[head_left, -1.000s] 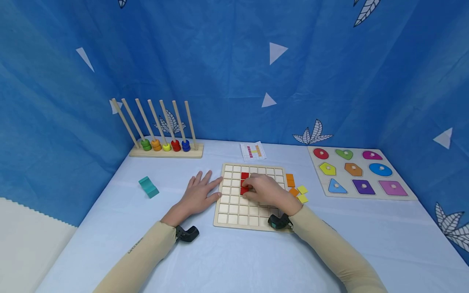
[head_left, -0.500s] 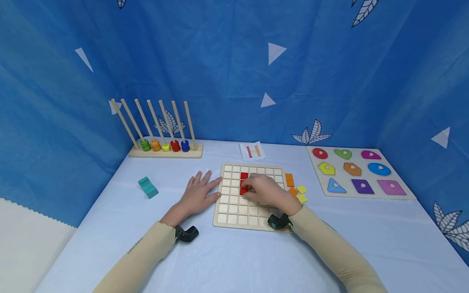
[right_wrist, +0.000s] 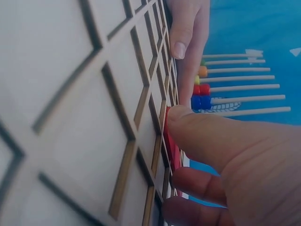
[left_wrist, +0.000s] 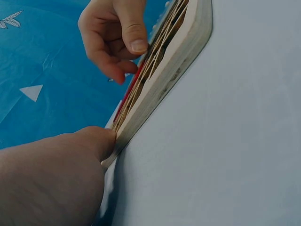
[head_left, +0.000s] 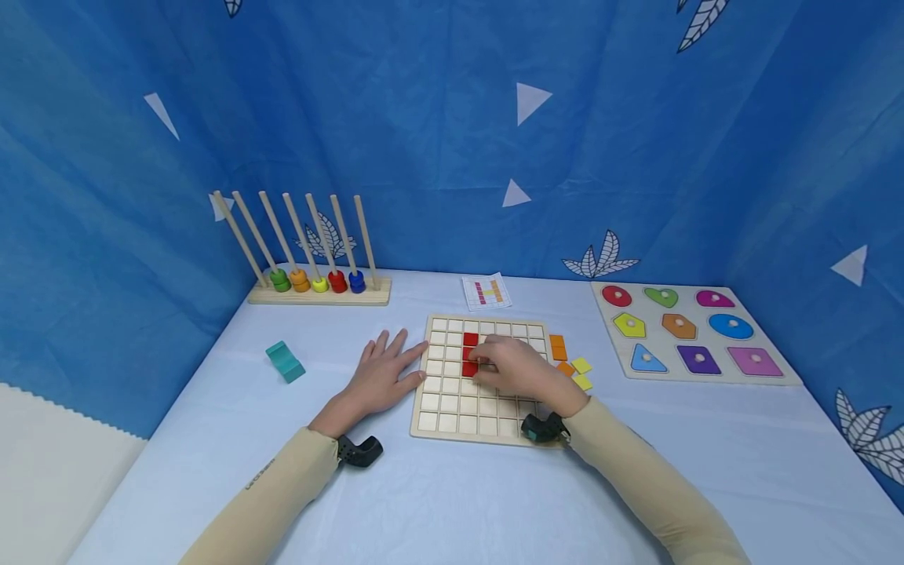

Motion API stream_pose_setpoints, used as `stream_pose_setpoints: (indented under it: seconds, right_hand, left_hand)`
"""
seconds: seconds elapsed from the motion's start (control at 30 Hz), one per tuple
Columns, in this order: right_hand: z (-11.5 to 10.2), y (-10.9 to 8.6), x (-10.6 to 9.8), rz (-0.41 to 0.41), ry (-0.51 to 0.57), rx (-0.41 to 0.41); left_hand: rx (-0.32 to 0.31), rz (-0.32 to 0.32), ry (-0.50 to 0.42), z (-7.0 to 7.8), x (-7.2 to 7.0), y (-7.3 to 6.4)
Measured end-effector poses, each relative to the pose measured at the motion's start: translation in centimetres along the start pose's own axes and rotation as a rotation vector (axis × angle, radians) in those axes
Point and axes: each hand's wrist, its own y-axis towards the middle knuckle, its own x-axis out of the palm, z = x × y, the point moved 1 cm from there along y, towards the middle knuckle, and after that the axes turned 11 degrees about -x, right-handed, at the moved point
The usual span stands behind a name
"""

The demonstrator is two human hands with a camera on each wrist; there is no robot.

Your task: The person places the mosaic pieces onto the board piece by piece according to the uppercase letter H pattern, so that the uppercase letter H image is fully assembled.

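In the head view, a wooden grid board lies at the middle of the table. A column of red square tiles sits in its cells. My right hand is over the board, its fingers loosely bent and its thumb and fingertips right at the lower red tiles. In the right wrist view the thumb overlaps a red tile; no tile shows lifted between the fingers. My left hand rests flat on the table with fingers spread, index finger and thumb against the board's left edge.
Orange tiles and yellow tiles lie right of the board. Behind it is a printed pattern card. A peg rack with rings stands back left, a teal piece nearer. A shape puzzle lies right.
My right hand has shifted slightly to the right, and more of the lower red tile shows beside its fingers. The left hand stays in place at the board's edge.
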Motion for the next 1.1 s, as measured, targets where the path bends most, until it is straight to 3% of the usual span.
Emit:
stream_pose_setpoints:
  seconds: [0.53, 0.9, 1.1]
  right_hand:
    - [0.7, -2.1, -1.4, 0.031, 0.006, 0.06]
    - [1.8, -6.0, -2.7, 0.037, -0.002, 0.176]
    - [2.2, -8.7, -3.1, 0.049, -0.025, 0.2]
  left_hand:
    - [0.001, 0.004, 0.001, -0.2, 0.1, 0.1]
    - [0.004, 0.008, 0.002, 0.0, 0.0, 0.1]
    - [0.0, 0.005, 0.0, 0.1, -0.2, 0.0]
